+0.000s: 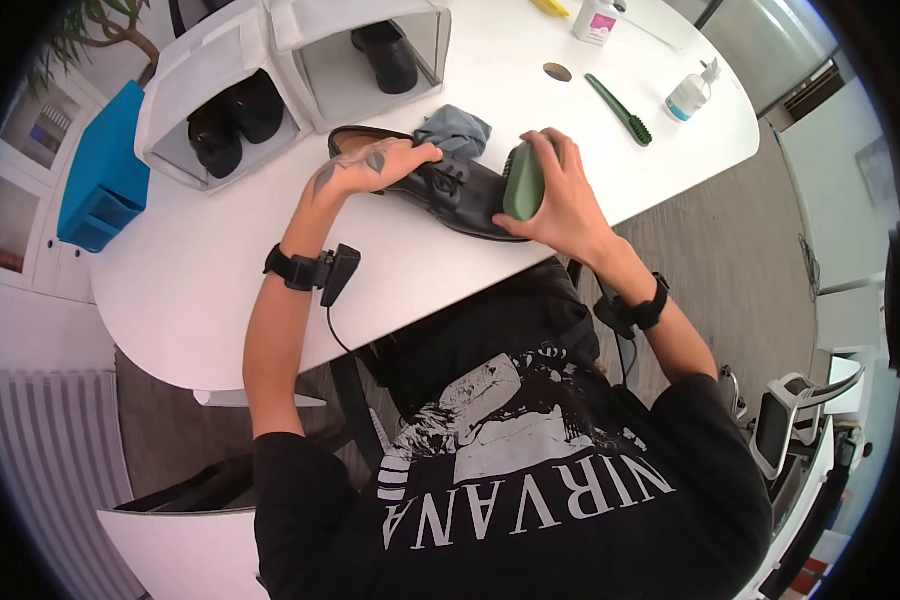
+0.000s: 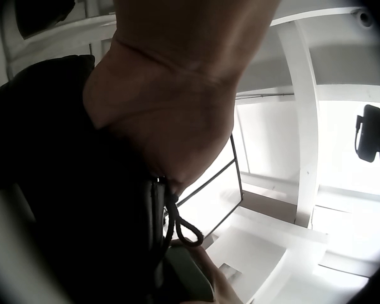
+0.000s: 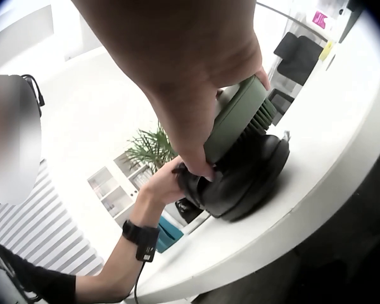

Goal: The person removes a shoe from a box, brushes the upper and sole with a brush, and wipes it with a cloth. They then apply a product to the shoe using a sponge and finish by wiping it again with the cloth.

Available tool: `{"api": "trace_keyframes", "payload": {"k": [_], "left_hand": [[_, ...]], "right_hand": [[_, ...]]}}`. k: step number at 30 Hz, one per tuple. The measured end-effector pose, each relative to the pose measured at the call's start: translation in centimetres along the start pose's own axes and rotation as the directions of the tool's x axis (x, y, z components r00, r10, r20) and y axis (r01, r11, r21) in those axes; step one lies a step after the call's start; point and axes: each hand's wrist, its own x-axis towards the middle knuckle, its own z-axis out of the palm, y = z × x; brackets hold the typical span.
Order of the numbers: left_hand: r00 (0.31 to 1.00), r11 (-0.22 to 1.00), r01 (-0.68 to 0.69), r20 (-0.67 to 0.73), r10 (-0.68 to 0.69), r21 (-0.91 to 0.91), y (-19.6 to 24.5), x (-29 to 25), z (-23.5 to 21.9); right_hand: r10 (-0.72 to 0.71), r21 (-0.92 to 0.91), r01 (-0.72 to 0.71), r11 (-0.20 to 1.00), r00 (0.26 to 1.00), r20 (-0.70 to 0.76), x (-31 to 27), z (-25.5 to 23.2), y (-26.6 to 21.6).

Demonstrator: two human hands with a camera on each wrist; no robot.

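A black lace-up shoe [image 1: 470, 200] lies on the white table near its front edge, toe toward the right. My left hand [image 1: 382, 163] grips it by the upper near the ankle opening, just behind the laces [image 1: 448, 180]. In the left wrist view a loop of shoelace [image 2: 189, 233] hangs beside that hand. My right hand [image 1: 570, 195] holds a green shoe brush [image 1: 526, 186], thumb on one side and fingers on the other. In the right wrist view the dark bristles [image 3: 261, 119] face the toe of the shoe [image 3: 244, 183], right at its surface.
A crumpled grey-blue cloth [image 1: 454, 131] lies just behind the shoe. Two fabric boxes [image 1: 292, 80] with black shoes stand at the back left, beside a blue box [image 1: 100, 180]. A slim green brush [image 1: 620, 112], a spray bottle [image 1: 690, 95] and a white bottle [image 1: 597, 20] are farther right.
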Motion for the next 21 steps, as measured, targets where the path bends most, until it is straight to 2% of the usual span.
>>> {"api": "trace_keyframes", "payload": {"k": [3, 4, 7, 8, 11, 12, 15, 16, 18, 21], "left_hand": [[0.995, 0.993, 0.099, 0.013, -0.1, 0.064, 3.6, -1.7, -1.3], [0.999, 0.998, 0.041, -0.02, -0.04, 0.052, 3.4, -2.0, -1.2], [0.991, 0.992, 0.122, -0.051, -0.12, 0.044, 1.7, -0.7, -0.5], [0.968, 0.968, 0.246, 0.04, -0.248, 0.057, 2.0, -0.2, -0.9], [0.999, 0.993, -0.038, -0.025, 0.041, 0.113, 2.4, -1.9, -0.8], [0.995, 0.99, -0.075, -0.053, 0.082, 0.117, 1.9, -2.1, -0.9], [0.968, 0.97, -0.207, -0.12, 0.222, 0.13, -0.1, -1.4, 0.2], [0.991, 0.989, -0.106, -0.07, 0.113, 0.107, 0.2, -1.1, 0.3], [0.994, 0.991, 0.107, 0.018, -0.108, 0.084, 1.1, -0.4, -0.7], [0.981, 0.978, 0.196, -0.009, -0.196, 0.076, 3.1, -1.3, -1.1]], "right_hand": [[-0.105, -0.003, 0.105, 0.994, 0.994, 0.026, -2.3, 0.0, -1.0], [-0.157, -0.017, 0.159, 0.987, 0.984, 0.088, -3.1, -0.7, -1.5], [-0.085, -0.029, 0.086, 0.996, 0.995, 0.047, -3.0, -1.7, -0.5], [0.031, 0.001, -0.031, 1.0, 0.999, 0.036, -2.4, -2.0, -0.1], [-0.107, -0.006, 0.108, 0.994, 0.992, 0.068, -4.3, -1.8, -0.8], [-0.151, -0.053, 0.158, 0.986, 0.981, 0.12, -5.1, -1.7, -1.5], [-0.027, -0.045, 0.024, 0.999, 0.998, -0.056, -3.7, -1.4, 0.8], [0.091, -0.004, -0.092, 0.996, 0.995, -0.029, -2.6, -1.9, 1.3], [-0.047, -0.01, 0.048, 0.999, 0.998, 0.05, -3.6, -2.0, -0.2], [-0.228, -0.079, 0.24, 0.968, 0.964, 0.133, -4.5, -1.3, -2.7]]}}
